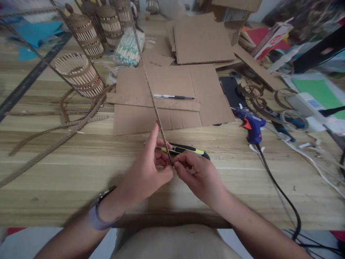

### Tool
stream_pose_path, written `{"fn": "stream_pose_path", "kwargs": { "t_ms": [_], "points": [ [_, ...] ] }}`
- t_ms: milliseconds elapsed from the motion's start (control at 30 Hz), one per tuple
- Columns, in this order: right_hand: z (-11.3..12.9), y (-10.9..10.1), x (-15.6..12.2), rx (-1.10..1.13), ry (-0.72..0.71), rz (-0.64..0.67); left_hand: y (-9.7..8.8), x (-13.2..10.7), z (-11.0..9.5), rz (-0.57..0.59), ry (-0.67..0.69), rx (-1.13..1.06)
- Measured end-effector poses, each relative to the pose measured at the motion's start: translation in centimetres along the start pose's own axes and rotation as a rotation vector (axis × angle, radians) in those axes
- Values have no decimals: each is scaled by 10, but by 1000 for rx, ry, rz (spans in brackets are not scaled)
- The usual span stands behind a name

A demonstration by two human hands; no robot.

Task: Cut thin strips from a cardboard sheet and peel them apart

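Note:
A long, thin strip of corrugated cardboard (pixel 147 80) rises from my fingers, edge towards me, and runs out past the top of the view. My left hand (pixel 142 176) holds it near its lower end, with the index finger stretched along it and the thumb low down. At that same end, the thumb and fingertips of my right hand (pixel 202 174) are pinched together on the strip. Just behind both hands a black and yellow utility knife (pixel 188 148) lies on the table, partly hidden by my fingers.
Flat cardboard (pixel 212 104) carries a pen (pixel 175 96) and a narrow cardboard piece (pixel 132 100). At right lies a blue glue gun (pixel 252 126) with its cord. Loose cardboard strips (pixel 72 127), a slatted round basket (pixel 81 75) and bagged sticks (pixel 129 48) are at left.

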State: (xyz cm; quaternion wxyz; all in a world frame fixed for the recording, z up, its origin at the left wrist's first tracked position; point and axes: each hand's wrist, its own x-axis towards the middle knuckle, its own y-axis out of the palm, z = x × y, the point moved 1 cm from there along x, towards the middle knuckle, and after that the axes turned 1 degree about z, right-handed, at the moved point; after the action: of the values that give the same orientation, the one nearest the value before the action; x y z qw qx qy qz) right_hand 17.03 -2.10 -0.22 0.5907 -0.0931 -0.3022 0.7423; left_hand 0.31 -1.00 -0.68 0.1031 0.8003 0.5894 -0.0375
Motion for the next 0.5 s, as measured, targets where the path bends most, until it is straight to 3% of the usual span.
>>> {"fn": "stream_pose_path", "kwargs": {
  "t_ms": [200, 500],
  "points": [
    [1, -3, 1, 16, 32, 29, 0, 2, -4, 34, -81, -91],
    [1, 3, -4, -131, -106, -66, 3, 5, -6, 47, -177, -194]
  ]
}}
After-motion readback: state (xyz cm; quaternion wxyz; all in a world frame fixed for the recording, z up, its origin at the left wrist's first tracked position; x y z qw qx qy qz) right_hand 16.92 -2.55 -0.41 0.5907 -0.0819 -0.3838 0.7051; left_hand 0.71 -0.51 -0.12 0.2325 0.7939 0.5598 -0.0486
